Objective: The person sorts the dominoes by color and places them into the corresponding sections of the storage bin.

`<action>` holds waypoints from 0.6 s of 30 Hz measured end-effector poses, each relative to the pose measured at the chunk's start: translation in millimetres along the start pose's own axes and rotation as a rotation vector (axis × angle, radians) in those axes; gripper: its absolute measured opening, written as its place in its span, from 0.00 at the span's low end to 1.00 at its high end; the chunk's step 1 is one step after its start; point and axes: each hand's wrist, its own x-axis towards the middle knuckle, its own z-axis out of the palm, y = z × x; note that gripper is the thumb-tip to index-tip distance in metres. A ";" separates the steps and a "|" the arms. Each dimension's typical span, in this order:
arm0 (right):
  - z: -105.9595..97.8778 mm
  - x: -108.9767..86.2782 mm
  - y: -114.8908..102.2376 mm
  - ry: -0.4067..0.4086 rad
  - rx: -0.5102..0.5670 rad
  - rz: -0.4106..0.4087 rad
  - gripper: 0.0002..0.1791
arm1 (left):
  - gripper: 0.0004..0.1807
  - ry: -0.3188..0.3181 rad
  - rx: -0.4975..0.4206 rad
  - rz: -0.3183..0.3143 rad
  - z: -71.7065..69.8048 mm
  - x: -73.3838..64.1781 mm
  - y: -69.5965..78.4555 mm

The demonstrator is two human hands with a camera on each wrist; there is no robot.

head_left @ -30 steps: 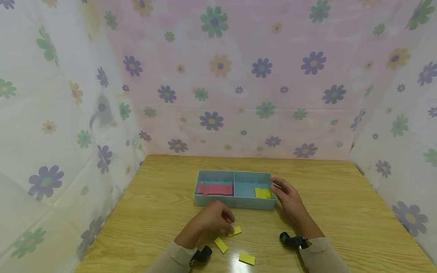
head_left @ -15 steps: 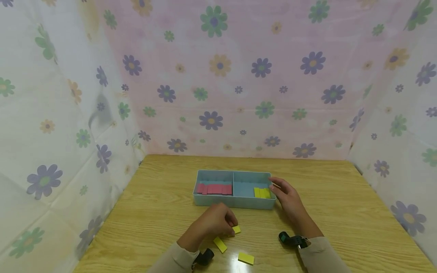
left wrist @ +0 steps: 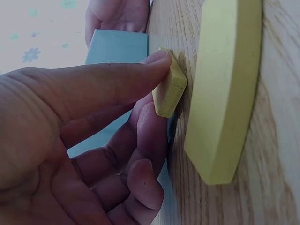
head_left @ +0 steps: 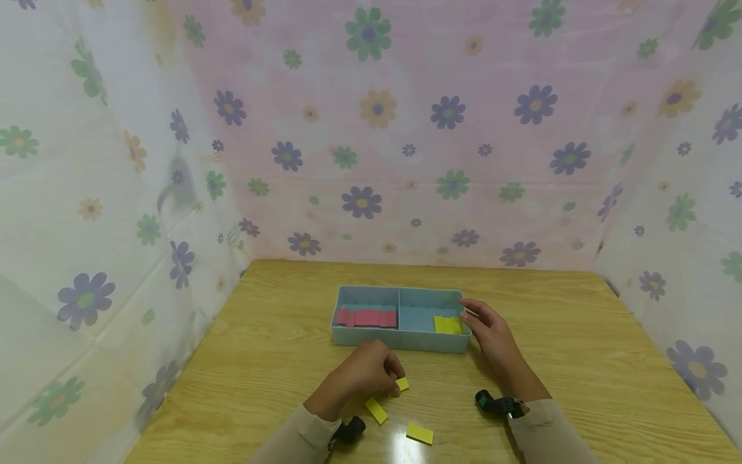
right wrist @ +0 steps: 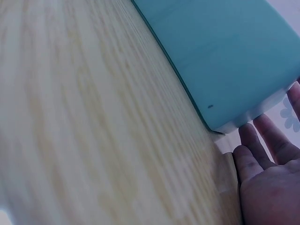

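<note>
My left hand (head_left: 368, 370) pinches a small yellow tile (left wrist: 169, 86) between thumb and fingertips, close over the wooden table. Below it lies a second yellow tile (head_left: 376, 410), large in the left wrist view. A third yellow tile (head_left: 420, 434) lies nearer the front. Ahead stands a light blue two-compartment box (head_left: 400, 340). Pink tiles (head_left: 368, 318) lie in a row in its left compartment, and several yellow tiles (head_left: 447, 325) sit at the right end of the other. My right hand (head_left: 493, 338) rests against the box's right end, fingers mostly straight, fingertips at rim and wall.
The wooden table (head_left: 278, 322) extends around the box to both sides. Flowered cloth (head_left: 406, 129) hangs behind it and along both sides. A dark wrist device (head_left: 493, 405) sits at the right cuff, another (head_left: 350, 430) at the left.
My left hand has shifted slightly right and drawn the yellow tile up into its fingertips. The right hand stays at the box end; the view has moved a little.
</note>
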 end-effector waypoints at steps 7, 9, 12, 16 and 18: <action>1.0 0.0 0.8 -0.009 0.014 -0.015 0.29 | 0.11 0.006 0.011 0.008 -0.6 -1.5 1.9; 1.8 -0.1 1.1 -0.013 0.023 -0.018 0.29 | 0.11 0.016 0.031 0.009 -0.9 -2.4 2.3; 2.3 -0.5 1.6 -0.014 0.020 -0.028 0.30 | 0.11 0.034 0.047 0.007 -1.1 -3.3 2.5; 1.9 -2.0 1.0 -0.008 0.006 -0.034 0.30 | 0.12 0.044 0.036 -0.005 -1.1 -2.7 3.3; 1.3 -3.0 0.1 -0.003 0.009 -0.032 0.30 | 0.11 0.051 0.039 -0.004 -1.6 -1.6 4.0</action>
